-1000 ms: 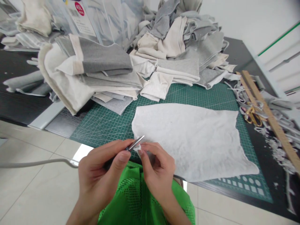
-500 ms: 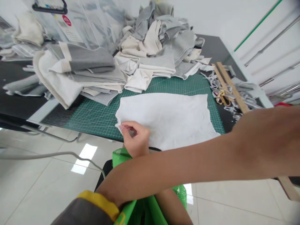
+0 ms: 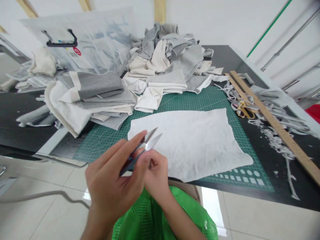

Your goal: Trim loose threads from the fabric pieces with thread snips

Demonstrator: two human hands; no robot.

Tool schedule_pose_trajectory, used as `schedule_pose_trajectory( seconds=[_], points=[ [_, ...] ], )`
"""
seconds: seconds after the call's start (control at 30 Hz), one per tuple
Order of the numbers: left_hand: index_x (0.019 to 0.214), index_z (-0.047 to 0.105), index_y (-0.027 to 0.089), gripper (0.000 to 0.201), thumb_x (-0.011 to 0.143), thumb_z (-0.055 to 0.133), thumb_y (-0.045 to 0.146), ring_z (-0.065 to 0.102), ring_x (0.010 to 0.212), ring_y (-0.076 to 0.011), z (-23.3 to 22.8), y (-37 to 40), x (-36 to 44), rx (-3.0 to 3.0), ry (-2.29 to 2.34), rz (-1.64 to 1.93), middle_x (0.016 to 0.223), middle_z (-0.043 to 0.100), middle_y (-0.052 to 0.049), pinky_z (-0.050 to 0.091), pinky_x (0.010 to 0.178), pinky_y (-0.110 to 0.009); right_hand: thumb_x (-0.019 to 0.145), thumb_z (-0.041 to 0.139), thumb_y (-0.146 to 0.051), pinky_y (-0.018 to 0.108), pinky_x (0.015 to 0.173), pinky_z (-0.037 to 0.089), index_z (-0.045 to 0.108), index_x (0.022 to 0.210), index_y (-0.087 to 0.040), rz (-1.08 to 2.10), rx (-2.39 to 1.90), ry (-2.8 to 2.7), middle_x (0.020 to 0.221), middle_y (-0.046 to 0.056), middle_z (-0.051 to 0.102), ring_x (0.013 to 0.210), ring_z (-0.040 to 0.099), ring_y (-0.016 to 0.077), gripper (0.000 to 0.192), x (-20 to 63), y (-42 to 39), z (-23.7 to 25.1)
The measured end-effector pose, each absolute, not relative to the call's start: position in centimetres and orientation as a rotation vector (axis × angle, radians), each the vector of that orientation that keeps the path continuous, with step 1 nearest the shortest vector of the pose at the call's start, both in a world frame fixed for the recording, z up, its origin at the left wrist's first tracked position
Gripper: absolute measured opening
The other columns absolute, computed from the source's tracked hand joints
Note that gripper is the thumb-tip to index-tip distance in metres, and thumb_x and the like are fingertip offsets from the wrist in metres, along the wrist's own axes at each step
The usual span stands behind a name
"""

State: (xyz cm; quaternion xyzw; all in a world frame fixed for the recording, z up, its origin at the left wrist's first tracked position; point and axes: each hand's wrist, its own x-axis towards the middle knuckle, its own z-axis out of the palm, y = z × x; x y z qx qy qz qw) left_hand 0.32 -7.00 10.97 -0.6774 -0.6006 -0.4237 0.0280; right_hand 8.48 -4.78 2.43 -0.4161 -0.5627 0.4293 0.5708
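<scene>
Left hand (image 3: pixel 112 176) grips dark-handled, silver-bladed snips (image 3: pixel 149 144), blades parted; right hand (image 3: pixel 157 174) curls, its hold hidden, by white rectangular fabric (image 3: pixel 195 143) on green gridded mat (image 3: pixel 200 100); pale shreds (image 3: pixel 276 141) lie cut, fabric's wavy edge apparently unfinished

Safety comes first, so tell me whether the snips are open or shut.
Open: the snips show two blades standing apart, their tips not touching.

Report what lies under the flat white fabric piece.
Beneath the white fabric piece is a green gridded cutting mat, visible beyond its far and right edges. The fabric covers the mat's middle, so anything else there can't be seen.
</scene>
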Motion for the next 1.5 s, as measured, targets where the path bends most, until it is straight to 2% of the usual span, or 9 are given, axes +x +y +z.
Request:
schedule_pose_trajectory(
  seconds=[0.1,0.33,0.47,0.63,0.77,1.03,1.4,1.5],
  points=[
    [0.127,0.067,0.031,0.034,0.093,0.066,0.03,0.069,0.076,-0.0119,7.6,-8.5,-4.0,-2.028,-1.996,-1.217,0.097,0.074,0.0,0.055,0.067,-0.023,0.087,0.067,-0.015,0.027,0.074,0.061,0.075,0.086,-0.019,1.107,-0.978,-1.214,0.086,0.004,0.079,0.078,0.074,0.0165,0.009,8.4,-4.8,2.4],
    [0.126,0.068,0.027,0.035,0.091,0.067,0.021,0.071,0.08,-0.0123,4.2,-10.0,-7.1,-2.212,-2.072,-1.419,0.096,0.075,-0.001,0.056,0.064,-0.02,0.087,0.066,-0.007,0.026,0.077,0.06,0.076,0.09,-0.022,1.098,-0.955,-1.23,0.088,0.002,0.078,0.084,0.073,0.0142,0.018,8.2,-4.8,2.7],
    [0.126,0.068,0.026,0.035,0.091,0.068,0.021,0.071,0.074,-0.0111,4.0,-9.6,-7.2,-2.296,-2.031,-1.459,0.095,0.076,-0.002,0.056,0.059,-0.018,0.088,0.065,-0.005,0.025,0.076,0.06,0.076,0.092,-0.023,1.11,-0.942,-1.243,0.09,0.001,0.077,0.085,0.073,0.0137,0.022,8.3,-5.0,2.7],
    [0.125,0.068,0.022,0.034,0.091,0.069,0.02,0.072,0.078,-0.0103,4.0,-9.4,-7.2,-2.342,-2.028,-1.384,0.097,0.076,-0.004,0.057,0.064,-0.017,0.086,0.066,-0.003,0.022,0.077,0.06,0.077,0.096,-0.026,1.084,-0.946,-1.255,0.093,0.0,0.077,0.087,0.073,0.0121,0.027,8.2,-5.0,2.7],
    [0.125,0.067,0.02,0.032,0.093,0.067,0.019,0.072,0.081,-0.0107,3.9,-9.5,-7.2,-2.325,-2.03,-1.409,0.095,0.075,-0.004,0.057,0.066,-0.016,0.087,0.066,-0.003,0.023,0.076,0.06,0.077,0.095,-0.025,1.074,-0.945,-1.268,0.093,0.0,0.077,0.087,0.073,0.0122,0.026,8.2,-5.0,2.6],
    [0.123,0.068,0.018,0.03,0.093,0.067,0.018,0.07,0.074,-0.0076,3.8,-9.4,-7.1,-2.351,-1.982,-1.439,0.093,0.074,-0.003,0.056,0.064,-0.014,0.087,0.067,-0.003,0.025,0.076,0.06,0.077,0.096,-0.024,1.08,-0.951,-1.299,0.094,0.002,0.077,0.087,0.072,0.0135,0.025,8.3,-5.3,2.4],
    [0.122,0.069,0.026,0.029,0.094,0.064,0.021,0.071,0.074,-0.0089,3.7,-9.2,-7.1,-2.356,-2.037,-1.47,0.088,0.074,0.0,0.053,0.056,-0.014,0.086,0.067,-0.001,0.023,0.075,0.06,0.077,0.096,-0.026,1.041,-0.971,-1.309,0.093,0.0,0.078,0.086,0.072,0.0128,0.028,8.2,-5.2,2.5],
    [0.121,0.069,0.029,0.028,0.094,0.064,0.022,0.07,0.073,-0.0083,3.6,-9.2,-7.5,-2.391,-2.08,-1.504,0.091,0.075,0.001,0.054,0.059,-0.015,0.086,0.067,-0.001,0.023,0.075,0.06,0.077,0.096,-0.026,1.036,-0.966,-1.311,0.092,0.0,0.078,0.086,0.073,0.0129,0.028,8.2,-5.2,2.6]
  ],
)
